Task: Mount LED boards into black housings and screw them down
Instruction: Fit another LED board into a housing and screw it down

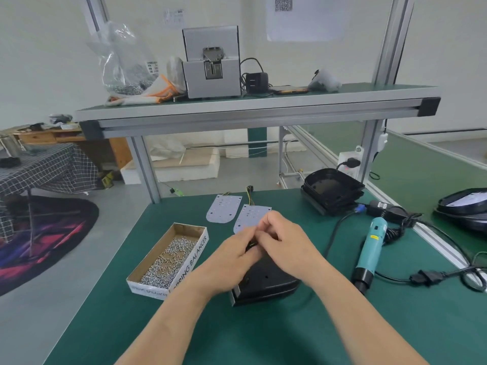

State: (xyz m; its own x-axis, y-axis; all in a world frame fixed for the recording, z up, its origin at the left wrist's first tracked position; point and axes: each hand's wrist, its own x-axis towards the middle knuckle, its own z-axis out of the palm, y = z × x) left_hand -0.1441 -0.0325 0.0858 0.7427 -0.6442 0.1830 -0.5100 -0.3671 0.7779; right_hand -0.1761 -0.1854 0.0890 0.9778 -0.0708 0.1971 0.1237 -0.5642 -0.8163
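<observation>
1. Both forearms reach forward over the green table (263, 335) and converge at its centre.
2. The left hand (233, 262) is turned back-up, with its fingers curled toward the right hand.
3. The right hand (286, 246) is also back-up, with its fingers bent and its fingertips meeting those of the left.
4. Grip state: a small dark and yellow detail shows between the fingertips. It is too small to identify, so it cannot be told whether either hand is grasping anything.
5. A black housing (268, 284) lies on the table directly below the hands, partly covered by them.
6. One LED board (249, 216) lies flat just beyond the hands, its near end hidden by the fingers. A second LED board (224, 208) lies beside it, to the left.
7. A cardboard box (189, 262) holding screws (168, 259) sits left of the housing.
8. An electric screwdriver (371, 248) lies to the right, and a stack of housings (332, 191) stands at the far right.
</observation>
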